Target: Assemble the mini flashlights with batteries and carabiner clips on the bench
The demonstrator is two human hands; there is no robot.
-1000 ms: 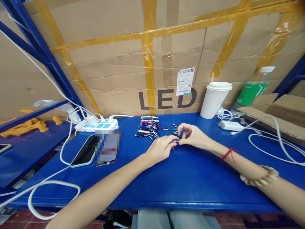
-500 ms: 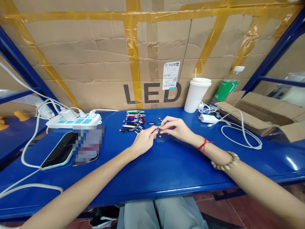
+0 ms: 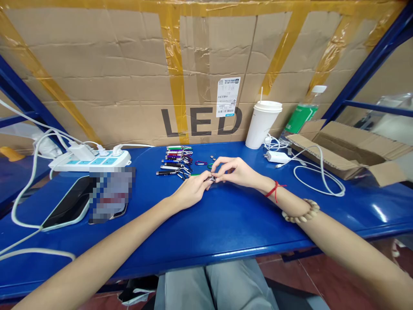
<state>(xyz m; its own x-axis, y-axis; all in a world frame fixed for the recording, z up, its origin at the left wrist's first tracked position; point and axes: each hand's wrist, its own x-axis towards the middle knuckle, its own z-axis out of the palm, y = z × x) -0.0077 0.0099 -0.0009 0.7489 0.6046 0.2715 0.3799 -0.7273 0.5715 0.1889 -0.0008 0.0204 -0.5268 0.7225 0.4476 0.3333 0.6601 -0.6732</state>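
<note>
My left hand [image 3: 192, 189] is closed around a small flashlight with a green body [image 3: 194, 175]; its metal end [image 3: 212, 178] pokes out at the fingertips. Against that end, the thumb and fingers of my right hand [image 3: 238, 172] are pinched together. Whatever they grip is too small to make out. Just beyond the fingers lie a purple carabiner clip [image 3: 201, 163], a partly hidden green carabiner clip [image 3: 209, 166] and tiny round metal pieces [image 3: 212, 156]. Several keychain flashlights with clips [image 3: 174, 161] lie in a row to the left, in various colours.
On the left of the blue table [image 3: 193, 241] are a white power strip [image 3: 93, 162] and two phones [image 3: 69, 204]. A white cup [image 3: 263, 125], a green-labelled bottle [image 3: 303, 114], a charger with its cable [image 3: 276, 156] and an open cardboard box [image 3: 348, 146] stand right. A large carton [image 3: 129, 86] backs the table.
The whole view has shifted slightly. Both hands stay together at the flashlight; its green body now shows beside my left fingers, and the small round piece in front of them is hidden from sight.
</note>
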